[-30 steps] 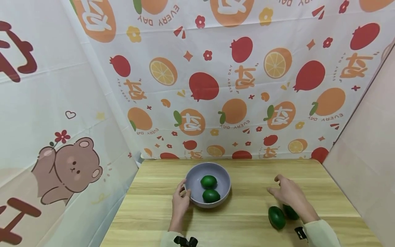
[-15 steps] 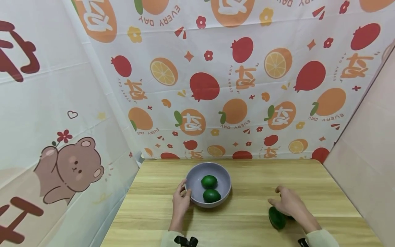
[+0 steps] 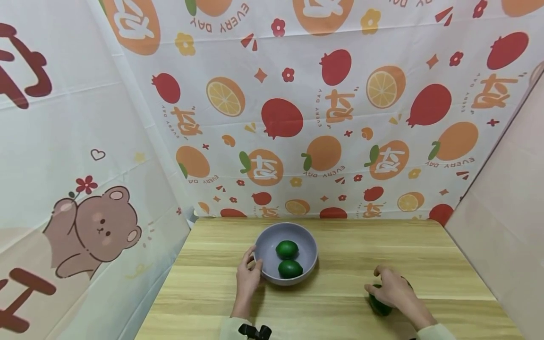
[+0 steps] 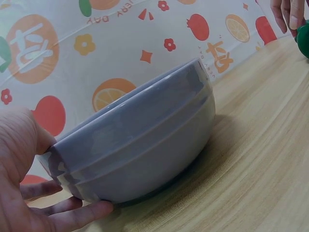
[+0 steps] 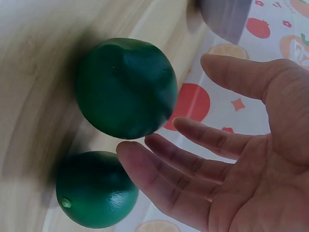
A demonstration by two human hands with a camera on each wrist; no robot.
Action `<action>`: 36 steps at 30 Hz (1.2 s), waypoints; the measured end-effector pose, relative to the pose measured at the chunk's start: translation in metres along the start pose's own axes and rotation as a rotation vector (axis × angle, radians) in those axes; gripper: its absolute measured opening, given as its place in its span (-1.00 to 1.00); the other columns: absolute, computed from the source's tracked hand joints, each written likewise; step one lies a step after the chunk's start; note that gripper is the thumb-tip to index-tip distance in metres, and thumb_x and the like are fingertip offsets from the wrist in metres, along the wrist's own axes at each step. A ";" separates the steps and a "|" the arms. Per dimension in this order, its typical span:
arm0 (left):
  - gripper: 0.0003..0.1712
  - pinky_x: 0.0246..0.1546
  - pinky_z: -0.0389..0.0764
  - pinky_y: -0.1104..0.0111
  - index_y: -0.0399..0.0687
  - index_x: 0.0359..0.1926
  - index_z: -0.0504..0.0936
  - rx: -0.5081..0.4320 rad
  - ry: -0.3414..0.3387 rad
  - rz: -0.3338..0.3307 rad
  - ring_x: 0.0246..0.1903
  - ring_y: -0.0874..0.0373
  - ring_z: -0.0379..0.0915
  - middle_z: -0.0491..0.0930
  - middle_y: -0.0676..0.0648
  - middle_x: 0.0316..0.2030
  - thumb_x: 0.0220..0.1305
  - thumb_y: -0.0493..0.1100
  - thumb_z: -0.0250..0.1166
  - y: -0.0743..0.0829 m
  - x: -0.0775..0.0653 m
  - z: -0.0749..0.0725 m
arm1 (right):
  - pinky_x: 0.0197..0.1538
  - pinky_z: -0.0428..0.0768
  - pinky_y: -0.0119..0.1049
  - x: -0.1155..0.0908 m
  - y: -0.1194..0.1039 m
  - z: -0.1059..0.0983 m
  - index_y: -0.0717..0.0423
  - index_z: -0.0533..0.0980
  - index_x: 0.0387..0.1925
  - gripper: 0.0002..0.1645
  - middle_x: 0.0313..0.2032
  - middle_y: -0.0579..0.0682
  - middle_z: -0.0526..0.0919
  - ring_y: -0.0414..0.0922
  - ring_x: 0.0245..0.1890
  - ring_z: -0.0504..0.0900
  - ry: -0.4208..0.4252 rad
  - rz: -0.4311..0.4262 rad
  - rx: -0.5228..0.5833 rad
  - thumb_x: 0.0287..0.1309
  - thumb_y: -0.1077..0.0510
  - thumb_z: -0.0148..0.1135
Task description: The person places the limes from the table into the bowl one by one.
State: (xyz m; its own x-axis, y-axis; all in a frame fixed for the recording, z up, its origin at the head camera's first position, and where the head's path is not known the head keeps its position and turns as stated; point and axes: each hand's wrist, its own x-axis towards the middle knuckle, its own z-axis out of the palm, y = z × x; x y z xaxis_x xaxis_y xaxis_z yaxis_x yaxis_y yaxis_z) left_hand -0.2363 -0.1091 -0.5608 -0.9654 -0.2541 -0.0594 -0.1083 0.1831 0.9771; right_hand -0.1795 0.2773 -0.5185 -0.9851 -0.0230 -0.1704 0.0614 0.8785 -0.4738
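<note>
Your left hand (image 3: 248,279) is gripping the grey-purple bowl (image 3: 267,255) at its left side, your thumb pressing on the rim and your fingers lying lower against the outside. The bowl is standing upright on the wood-grain table (image 3: 327,307), and inside it a rear lime (image 3: 287,250) and a front lime (image 3: 291,269) are lying close together. Your right hand (image 3: 395,288) is hovering by two more limes on the right of the table, its fingers spreading loosely and holding nothing. The bowl-side lime (image 5: 126,89) and the outer lime (image 5: 96,189) are lying just beside your fingertips; whether they are touching, you cannot tell.
</note>
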 end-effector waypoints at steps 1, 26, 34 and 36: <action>-0.43 -0.24 0.78 0.10 0.07 0.45 0.40 -0.001 -0.001 -0.001 0.06 -0.22 0.60 0.43 -0.41 0.27 0.46 -0.29 0.15 0.000 0.000 0.000 | -0.29 0.65 -0.04 -0.001 0.000 0.001 0.31 0.51 0.09 -0.34 -0.01 0.30 0.67 -0.03 -0.28 0.62 -0.009 0.003 -0.003 0.19 -0.10 0.42; -0.42 -0.25 0.78 0.13 0.05 0.44 0.41 -0.003 0.004 0.011 0.09 -0.26 0.59 0.43 -0.42 0.26 0.45 -0.31 0.15 -0.001 0.001 0.000 | -0.08 0.64 0.22 0.003 0.006 0.021 0.34 0.55 -0.02 -0.43 -0.07 0.27 0.70 0.17 -0.09 0.68 -0.010 -0.034 -0.051 0.03 0.07 0.54; -0.42 -0.23 0.78 0.14 0.05 0.44 0.41 0.008 0.007 0.013 0.09 -0.28 0.59 0.44 -0.42 0.26 0.44 -0.31 0.16 -0.002 0.002 0.001 | -0.11 0.65 0.20 0.006 0.006 0.022 0.33 0.55 -0.01 -0.46 -0.09 0.26 0.71 0.13 -0.12 0.68 -0.021 -0.023 -0.049 0.06 0.10 0.50; -0.42 -0.25 0.78 0.13 0.07 0.44 0.40 0.003 0.004 0.006 0.10 -0.27 0.59 0.43 -0.41 0.27 0.45 -0.30 0.15 -0.001 0.002 0.001 | -0.12 0.65 0.17 0.008 0.007 0.021 0.33 0.55 -0.01 -0.47 -0.09 0.25 0.71 0.11 -0.12 0.68 -0.024 -0.018 -0.047 0.07 0.09 0.49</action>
State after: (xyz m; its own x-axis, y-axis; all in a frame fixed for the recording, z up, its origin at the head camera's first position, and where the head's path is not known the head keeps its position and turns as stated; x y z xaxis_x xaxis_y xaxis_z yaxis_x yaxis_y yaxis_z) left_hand -0.2385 -0.1091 -0.5623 -0.9651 -0.2564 -0.0526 -0.1032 0.1879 0.9768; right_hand -0.1833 0.2727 -0.5415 -0.9817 -0.0498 -0.1837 0.0358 0.8994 -0.4356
